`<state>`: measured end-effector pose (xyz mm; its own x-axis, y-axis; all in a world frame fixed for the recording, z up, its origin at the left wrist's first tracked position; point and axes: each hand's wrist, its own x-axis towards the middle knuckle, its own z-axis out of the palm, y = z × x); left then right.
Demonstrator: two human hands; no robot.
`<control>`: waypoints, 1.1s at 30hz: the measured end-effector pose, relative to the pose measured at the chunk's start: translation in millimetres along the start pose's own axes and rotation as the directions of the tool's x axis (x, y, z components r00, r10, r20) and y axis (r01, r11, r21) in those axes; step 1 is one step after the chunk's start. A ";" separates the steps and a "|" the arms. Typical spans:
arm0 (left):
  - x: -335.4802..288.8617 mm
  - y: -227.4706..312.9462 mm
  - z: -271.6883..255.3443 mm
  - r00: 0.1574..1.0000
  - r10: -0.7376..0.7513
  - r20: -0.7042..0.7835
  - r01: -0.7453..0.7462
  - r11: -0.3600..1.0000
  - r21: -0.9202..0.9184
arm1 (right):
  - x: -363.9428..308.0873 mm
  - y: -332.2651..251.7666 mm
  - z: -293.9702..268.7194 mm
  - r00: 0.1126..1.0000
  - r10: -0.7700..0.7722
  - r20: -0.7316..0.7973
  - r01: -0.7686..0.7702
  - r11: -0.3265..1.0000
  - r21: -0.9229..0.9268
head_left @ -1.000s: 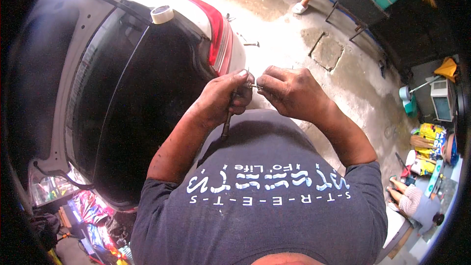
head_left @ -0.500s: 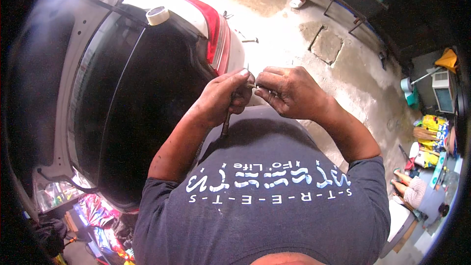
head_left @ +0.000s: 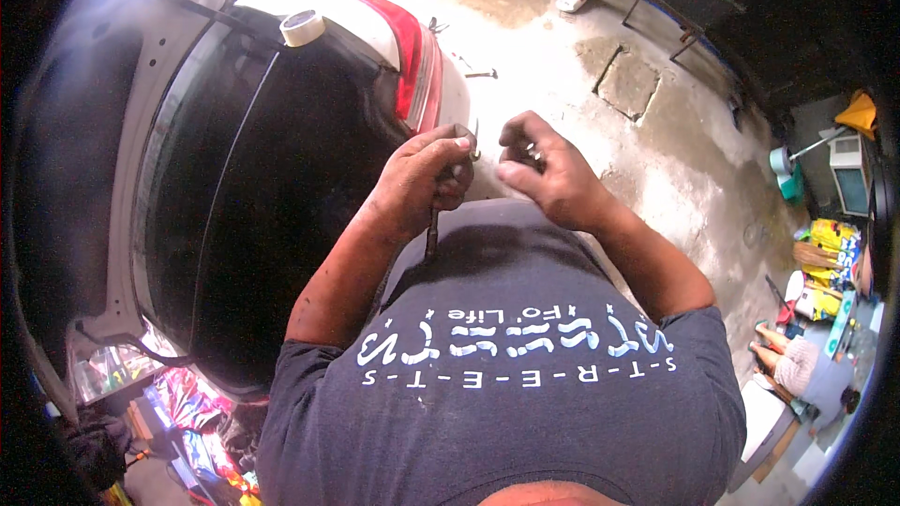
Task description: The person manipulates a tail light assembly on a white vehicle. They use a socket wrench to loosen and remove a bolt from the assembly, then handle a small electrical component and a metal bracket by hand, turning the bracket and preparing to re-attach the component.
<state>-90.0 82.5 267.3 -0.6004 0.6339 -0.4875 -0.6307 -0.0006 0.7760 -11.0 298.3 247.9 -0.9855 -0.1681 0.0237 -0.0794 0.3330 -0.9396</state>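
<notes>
My left hand (head_left: 427,173) is closed around a thin dark rod (head_left: 432,236), whose lower end sticks out below the fist, over my shirt. A small shiny piece (head_left: 475,155) shows at its thumb and fingertips; its kind is too small to tell. Apart from it, to the right, is my right hand (head_left: 558,173), with thumb and forefinger spread and the other fingers curled in. Small pale glints show among those curled fingers, but what they belong to cannot be made out. Both hands are at chest height, beside the car's rear corner.
The car's raised tailgate (head_left: 103,178) and dark opening fill the left. A tape roll (head_left: 302,30) lies on the car near the red tail light (head_left: 409,84). A tool (head_left: 481,74) is on the concrete floor. One person stands at the far side; another is low at the right.
My right hand has drawn away from my left, and its thumb and forefinger have parted. The left hand keeps its grip on the rod and has barely moved.
</notes>
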 end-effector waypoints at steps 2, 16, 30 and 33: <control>4.4 -3.6 -6.4 1.000 0.006 -0.026 -0.007 0.999 -0.042 | -9.9 27.6 9.6 0.969 0.247 0.011 -0.183 0.691 0.699; 16.6 -12.4 -18.7 0.994 -0.051 0.095 0.070 0.975 -0.211 | 16.8 -10.3 -25.9 0.983 -0.175 0.051 0.181 0.970 -0.161; 11.3 -11.0 -22.2 0.988 -0.046 0.145 0.078 0.971 -0.227 | 42.4 -28.3 -34.3 0.911 -0.328 0.248 0.410 0.784 -0.467; 11.3 -12.2 -22.4 0.989 -0.049 0.140 0.081 0.969 -0.234 | 44.0 -25.3 -32.9 0.920 -0.302 0.248 0.385 0.811 -0.440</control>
<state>-100.2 72.4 243.4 -0.4939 0.7352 -0.4642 -0.7750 -0.1301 0.6184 -57.3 312.9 284.0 -0.8459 -0.4855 0.2207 -0.5097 0.6141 -0.6026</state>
